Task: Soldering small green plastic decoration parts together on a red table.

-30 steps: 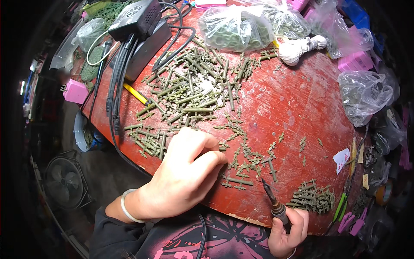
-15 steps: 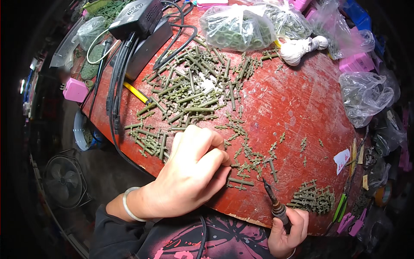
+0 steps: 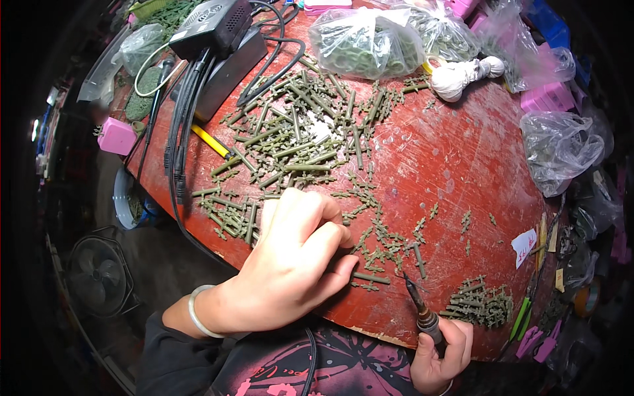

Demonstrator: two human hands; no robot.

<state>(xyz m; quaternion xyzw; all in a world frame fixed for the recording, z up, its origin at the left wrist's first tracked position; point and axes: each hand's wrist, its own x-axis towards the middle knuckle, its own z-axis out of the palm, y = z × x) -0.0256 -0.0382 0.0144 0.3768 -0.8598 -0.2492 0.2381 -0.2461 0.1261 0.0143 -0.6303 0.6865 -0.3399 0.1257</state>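
My left hand (image 3: 290,270) hovers over the near edge of the red table (image 3: 456,178), fingers curled and pressed together. Whatever it may grip is hidden beneath the knuckles. Loose, small dark green branched pieces (image 3: 380,241) lie just right of its fingertips, with a short green rod (image 3: 371,278) beside the thumb. At the lower right my right hand (image 3: 442,353) is closed round a soldering iron (image 3: 427,320), its dark tip slanting up and left towards an upright green rod (image 3: 419,261). Beyond the left hand spreads a large heap of green rods and branched pieces (image 3: 297,135).
A neat pile of green pieces (image 3: 479,303) lies right of the iron. Black power boxes (image 3: 211,30) with hanging cables (image 3: 178,145) stand at the far left. Plastic bags (image 3: 366,43) and a white string bundle (image 3: 462,79) line the back; another bag (image 3: 561,148) sits at the right edge.
My left thumb has straightened slightly, and the fingers have shifted a little. The right hand stays put with the soldering iron. The whole view has moved marginally.
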